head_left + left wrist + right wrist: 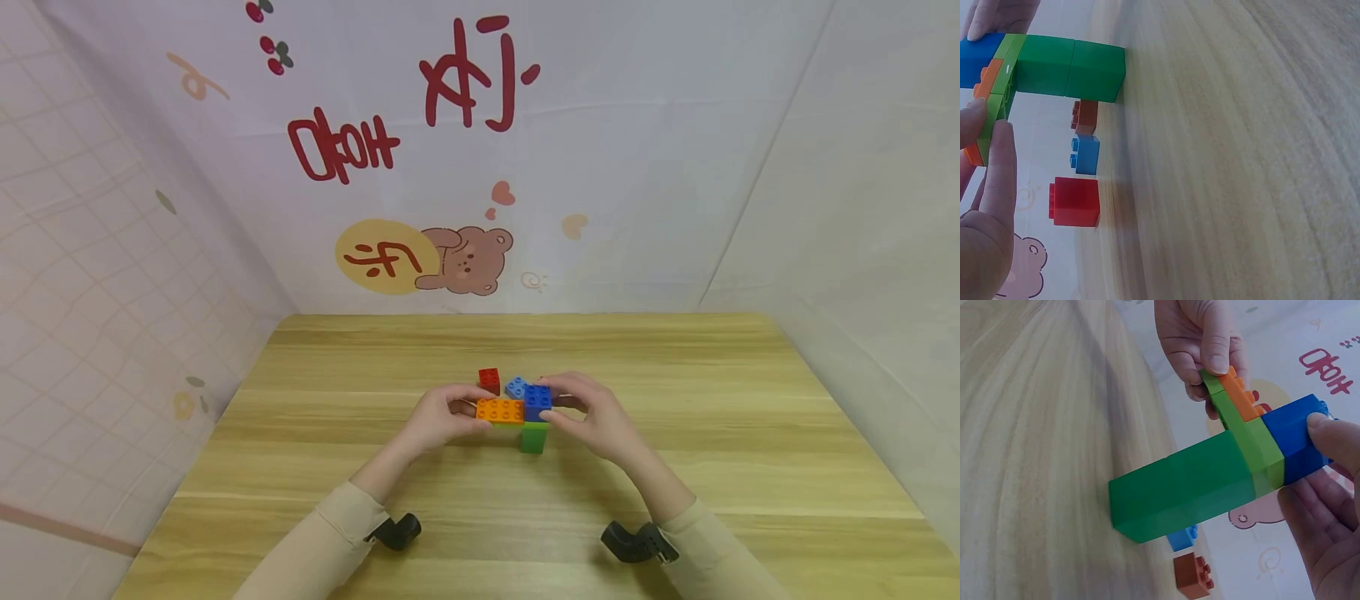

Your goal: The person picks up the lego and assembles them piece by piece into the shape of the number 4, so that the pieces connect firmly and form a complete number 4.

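A column of dark green bricks point(1179, 487) stands on the table with light green bricks point(1261, 453) on top, reaching out to the left. Over these lie an orange brick point(499, 411) and, right beside it, a dark blue brick point(537, 402). My left hand point(444, 417) pinches the outer end of the orange and light green layers between thumb and fingers. With thumb and fingertips, my right hand point(594, 415) grips the dark blue brick at the top of the column.
Behind the build, a red brick point(489, 380) and a light blue brick point(516, 387) sit on the wooden table point(360, 350). A brown brick point(1192, 576) stands near the light blue one. Printed cloth point(637, 167) hangs behind and along the sides.
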`<state>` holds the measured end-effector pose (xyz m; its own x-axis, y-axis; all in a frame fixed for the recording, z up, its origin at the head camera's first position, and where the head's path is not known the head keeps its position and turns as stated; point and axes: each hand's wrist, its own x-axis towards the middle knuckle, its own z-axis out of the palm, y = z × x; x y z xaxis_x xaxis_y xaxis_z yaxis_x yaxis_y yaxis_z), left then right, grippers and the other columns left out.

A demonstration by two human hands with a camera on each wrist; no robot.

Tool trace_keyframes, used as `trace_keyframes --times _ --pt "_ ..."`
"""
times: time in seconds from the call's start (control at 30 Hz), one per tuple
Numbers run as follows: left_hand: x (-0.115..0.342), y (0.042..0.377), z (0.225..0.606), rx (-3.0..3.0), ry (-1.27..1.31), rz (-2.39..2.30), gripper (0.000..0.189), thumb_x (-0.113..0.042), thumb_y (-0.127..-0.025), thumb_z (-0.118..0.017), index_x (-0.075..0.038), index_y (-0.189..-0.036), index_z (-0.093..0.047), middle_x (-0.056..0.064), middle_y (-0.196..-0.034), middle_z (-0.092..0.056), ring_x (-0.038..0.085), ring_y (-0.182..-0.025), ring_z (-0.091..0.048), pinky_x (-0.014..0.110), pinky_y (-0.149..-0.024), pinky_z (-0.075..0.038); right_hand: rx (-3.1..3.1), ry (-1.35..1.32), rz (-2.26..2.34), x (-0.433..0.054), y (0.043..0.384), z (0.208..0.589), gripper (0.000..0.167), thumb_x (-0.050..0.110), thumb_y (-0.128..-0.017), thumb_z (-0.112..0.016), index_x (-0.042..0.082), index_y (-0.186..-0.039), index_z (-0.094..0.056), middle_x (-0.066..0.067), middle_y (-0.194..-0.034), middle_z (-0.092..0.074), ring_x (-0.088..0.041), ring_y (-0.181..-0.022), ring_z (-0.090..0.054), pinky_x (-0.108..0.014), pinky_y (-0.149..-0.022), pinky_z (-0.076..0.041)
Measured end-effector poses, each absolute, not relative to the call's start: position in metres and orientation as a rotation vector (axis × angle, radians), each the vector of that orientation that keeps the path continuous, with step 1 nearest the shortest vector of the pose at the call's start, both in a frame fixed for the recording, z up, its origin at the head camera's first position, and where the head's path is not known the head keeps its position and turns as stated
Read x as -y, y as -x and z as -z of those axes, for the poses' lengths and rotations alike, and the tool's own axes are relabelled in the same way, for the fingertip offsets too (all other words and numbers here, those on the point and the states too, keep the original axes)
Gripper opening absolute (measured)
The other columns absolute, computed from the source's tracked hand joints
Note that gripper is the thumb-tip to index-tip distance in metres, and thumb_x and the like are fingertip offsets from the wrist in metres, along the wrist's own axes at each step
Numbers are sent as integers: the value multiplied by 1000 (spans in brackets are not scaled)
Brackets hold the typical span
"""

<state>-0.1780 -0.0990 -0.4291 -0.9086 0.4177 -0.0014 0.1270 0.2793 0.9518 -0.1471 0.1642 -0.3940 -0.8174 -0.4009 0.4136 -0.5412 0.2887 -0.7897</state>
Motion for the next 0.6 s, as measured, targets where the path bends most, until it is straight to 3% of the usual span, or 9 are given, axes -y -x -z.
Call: trace_keyframes --times 0.4,0.6 --pt "97 177 427 -2310 -488 -1669 35 1 -83 -78 -1 -117 -71 14 -119 -65 28 -91 -63 29 -79 -56 2432 -892 -1574 -165 149 389 36 -11 -82 -74 -11 -116 -65 -23 -112 -64 -40 -96 -65 -50 -83 -55" --pt "95 167 408 -2321 -484 -1647 33 5 -83 -75 4 -116 -70 18 -118 -64 34 -92 -63 29 -79 -55 2450 -851 -1614 -165 148 392 36 -9 -84 -73 -9 -119 -64 -22 -115 -63 -39 -99 -65 -51 -86 -53"
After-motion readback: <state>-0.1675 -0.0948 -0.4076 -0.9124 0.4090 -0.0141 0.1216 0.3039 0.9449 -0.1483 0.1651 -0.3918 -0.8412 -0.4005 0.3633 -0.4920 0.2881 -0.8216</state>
